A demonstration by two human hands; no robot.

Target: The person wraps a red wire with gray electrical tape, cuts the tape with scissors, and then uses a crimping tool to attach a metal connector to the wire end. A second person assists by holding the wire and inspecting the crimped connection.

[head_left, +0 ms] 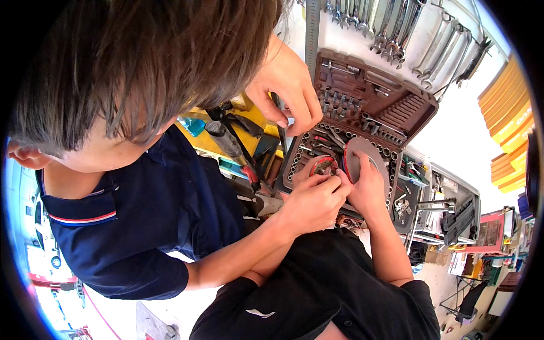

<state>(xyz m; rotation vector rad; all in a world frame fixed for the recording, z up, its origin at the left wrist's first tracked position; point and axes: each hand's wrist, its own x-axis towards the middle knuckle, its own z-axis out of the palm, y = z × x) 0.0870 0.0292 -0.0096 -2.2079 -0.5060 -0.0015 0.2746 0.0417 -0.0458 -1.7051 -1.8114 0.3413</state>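
Note:
My right hand (367,190) grips a flat, round grey disc (371,156) with a red edge on its near side. Its thumb and fingertips meet a co-worker's hand (318,203), which reaches across from the left. Just left of the disc is a small round part (323,165) with a red rim and a dark, metallic middle. My left hand (303,174) curls round that part; most of it is hidden behind the co-worker's hand and forearm. The co-worker's other hand (292,93) hangs loosely bent above the tool case.
Beneath the hands an open brown tool case (385,93) holds sockets and pliers. A yellow surface (249,139) with tools lies left of it. Wrenches (399,34) hang on the wall. A grey drawer (456,195) stands open at right. The co-worker in navy (136,221) leans in close.

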